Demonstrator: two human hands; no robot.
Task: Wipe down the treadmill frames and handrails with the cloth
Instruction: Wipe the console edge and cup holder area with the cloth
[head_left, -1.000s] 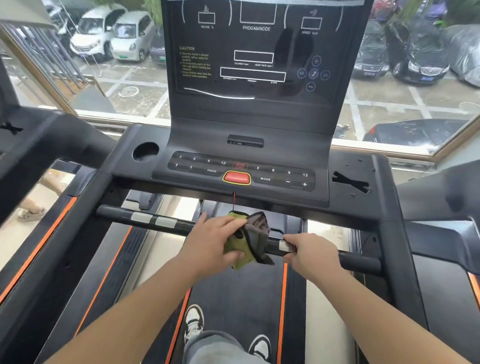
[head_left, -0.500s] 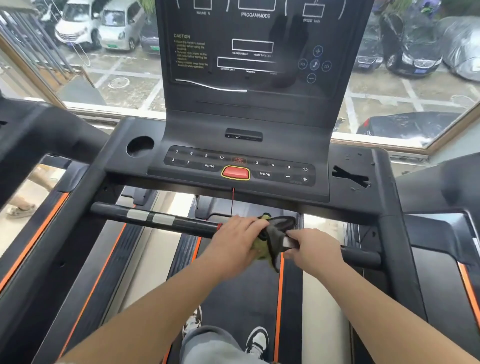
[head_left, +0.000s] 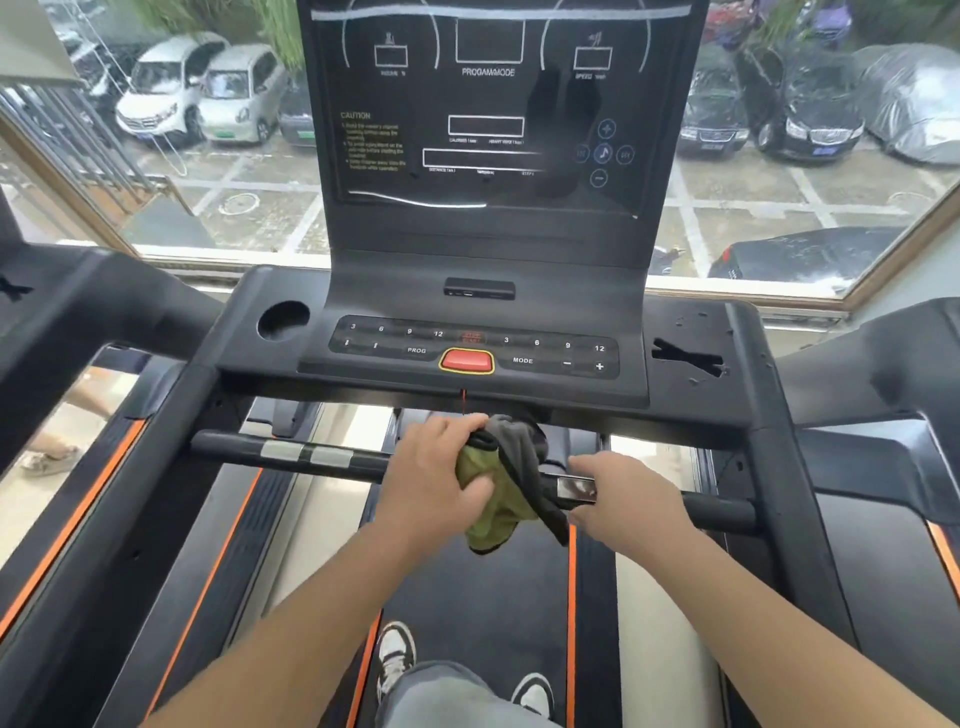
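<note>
Parked cars fill the window beyond the treadmill console (head_left: 478, 348), and near it a black crossbar (head_left: 234, 447) runs left to right. The left hand (head_left: 434, 486) has its fingers curled, bunching the cloth (head_left: 493, 499) against the bar's middle, while the right hand (head_left: 626, 501) wraps the bar just right of it. Soft, light and limp, the cloth looks best gripped in a wad around the bar, loose tail tucked in.

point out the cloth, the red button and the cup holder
cloth (head_left: 488, 512): head view, on its green fold
red button (head_left: 466, 360): head view, its centre
cup holder (head_left: 283, 320): head view, inside the round recess
</note>
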